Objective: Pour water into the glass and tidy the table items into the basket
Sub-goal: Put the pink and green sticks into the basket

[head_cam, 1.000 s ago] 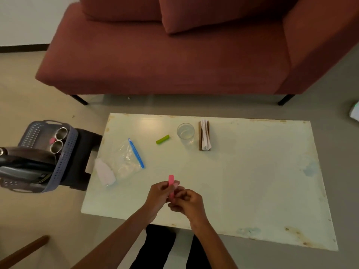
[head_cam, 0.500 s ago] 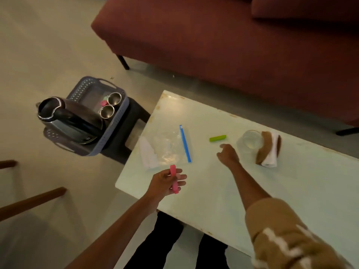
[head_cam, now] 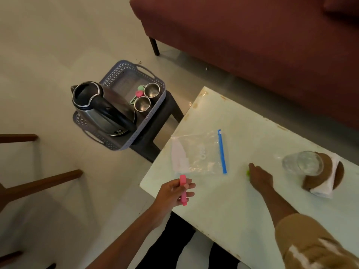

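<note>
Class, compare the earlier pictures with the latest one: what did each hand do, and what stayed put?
The right hand let go of the pink clip, reached forward across the table and now lies over the green clip; whether it grips it is hidden. The left hand kept holding the pink clip. The zip bag, glass and the kettle in the basket stayed put.

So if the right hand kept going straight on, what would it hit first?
The right hand would meet the small green item just ahead, partly hidden under it; contact is unclear. Beyond lies the plastic bag.
</note>
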Action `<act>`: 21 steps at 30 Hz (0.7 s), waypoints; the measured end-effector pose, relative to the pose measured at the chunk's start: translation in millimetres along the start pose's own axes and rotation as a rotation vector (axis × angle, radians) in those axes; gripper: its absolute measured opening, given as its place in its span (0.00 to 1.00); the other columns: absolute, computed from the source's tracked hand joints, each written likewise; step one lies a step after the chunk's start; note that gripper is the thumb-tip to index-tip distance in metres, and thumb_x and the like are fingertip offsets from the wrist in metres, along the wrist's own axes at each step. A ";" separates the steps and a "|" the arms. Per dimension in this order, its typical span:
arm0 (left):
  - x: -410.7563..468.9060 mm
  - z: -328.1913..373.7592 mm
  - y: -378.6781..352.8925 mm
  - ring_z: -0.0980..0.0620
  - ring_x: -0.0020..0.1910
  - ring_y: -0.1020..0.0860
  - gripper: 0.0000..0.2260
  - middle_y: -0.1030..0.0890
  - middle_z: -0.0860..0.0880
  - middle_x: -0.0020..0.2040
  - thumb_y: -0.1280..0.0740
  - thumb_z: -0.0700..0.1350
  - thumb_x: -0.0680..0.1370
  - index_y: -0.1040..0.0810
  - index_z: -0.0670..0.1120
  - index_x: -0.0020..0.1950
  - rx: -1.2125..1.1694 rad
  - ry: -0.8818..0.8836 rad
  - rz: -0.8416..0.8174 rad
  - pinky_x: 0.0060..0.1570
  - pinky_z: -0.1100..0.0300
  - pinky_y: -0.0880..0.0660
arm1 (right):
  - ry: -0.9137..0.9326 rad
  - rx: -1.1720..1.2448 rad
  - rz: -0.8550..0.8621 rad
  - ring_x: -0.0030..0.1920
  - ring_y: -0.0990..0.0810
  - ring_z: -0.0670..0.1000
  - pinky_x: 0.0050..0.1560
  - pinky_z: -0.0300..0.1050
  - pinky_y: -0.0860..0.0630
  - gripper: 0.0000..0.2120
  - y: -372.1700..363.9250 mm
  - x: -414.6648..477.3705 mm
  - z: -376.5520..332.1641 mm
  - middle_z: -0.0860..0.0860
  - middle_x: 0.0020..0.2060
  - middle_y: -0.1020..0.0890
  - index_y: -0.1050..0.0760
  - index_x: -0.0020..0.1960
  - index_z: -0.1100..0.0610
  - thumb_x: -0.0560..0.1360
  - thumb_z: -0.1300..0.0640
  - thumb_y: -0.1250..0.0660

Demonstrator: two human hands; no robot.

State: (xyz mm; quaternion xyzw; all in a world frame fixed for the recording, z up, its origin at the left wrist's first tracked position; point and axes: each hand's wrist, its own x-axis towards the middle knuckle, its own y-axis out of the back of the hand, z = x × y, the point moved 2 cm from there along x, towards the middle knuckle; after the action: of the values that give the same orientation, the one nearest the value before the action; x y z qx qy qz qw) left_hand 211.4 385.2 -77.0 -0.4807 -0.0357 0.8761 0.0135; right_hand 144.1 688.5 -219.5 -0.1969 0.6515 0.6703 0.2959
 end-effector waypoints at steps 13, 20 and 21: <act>-74.7 44.0 -13.1 0.50 0.49 0.18 0.11 0.19 0.50 0.54 0.37 0.46 0.79 0.23 0.44 0.58 0.187 -0.020 -0.087 0.48 0.61 0.21 | 0.263 1.721 -0.228 0.36 0.21 0.51 0.41 0.43 0.22 0.15 117.8 -194.5 -87.0 0.54 0.36 0.19 0.26 0.54 0.59 0.69 0.63 0.28; -163.8 67.9 -34.4 0.43 0.55 0.19 0.12 0.19 0.41 0.57 0.40 0.43 0.80 0.25 0.40 0.61 -0.023 0.063 -0.363 0.55 0.54 0.22 | 0.505 1.707 -0.302 0.42 0.18 0.53 0.48 0.46 0.20 0.14 178.1 -288.0 -75.2 0.55 0.41 0.16 0.26 0.56 0.57 0.72 0.65 0.32; -174.7 65.2 -38.5 0.42 0.56 0.20 0.13 0.19 0.40 0.57 0.40 0.43 0.80 0.25 0.40 0.62 -0.052 0.048 -0.386 0.57 0.53 0.23 | 0.503 1.684 -0.297 0.41 0.18 0.54 0.47 0.45 0.20 0.14 179.4 -296.7 -72.3 0.55 0.41 0.16 0.26 0.56 0.57 0.73 0.68 0.35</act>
State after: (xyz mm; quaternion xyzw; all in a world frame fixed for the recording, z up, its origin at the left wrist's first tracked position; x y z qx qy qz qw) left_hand 249.9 410.2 107.7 -0.4859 -0.1496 0.8443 0.1696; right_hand 239.9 579.7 103.6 -0.1379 0.9414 -0.1392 0.2746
